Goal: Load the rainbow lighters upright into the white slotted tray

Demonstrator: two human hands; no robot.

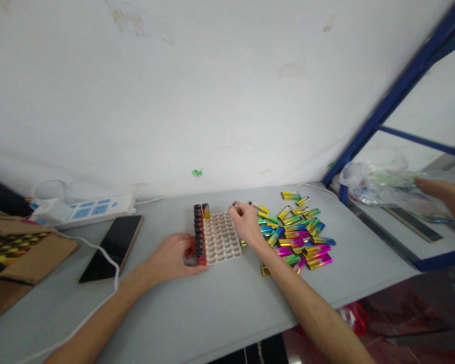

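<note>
A white tray with rows of round holes (223, 242) lies on the grey table. Its left column is filled with upright red lighters with black tops (199, 232), and one yellow lighter (206, 211) stands at the far end of the column beside them. My left hand (178, 256) is curled around the tray's left edge, with fingers and thumb against it. Over the tray's right edge, my right hand (244, 220) pinches a lighter (235, 204); only its top end shows. Under and beyond this hand spreads a loose pile of shiny multicoloured lighters (298, 234).
To the left lie a dark phone (111, 247), a white power strip (98, 208), a white cable (102, 251) and an open cardboard box (34, 263) holding lighters. At right, past a blue metal frame (379, 119), another person's hand (440, 189) is near plastic bags (379, 184).
</note>
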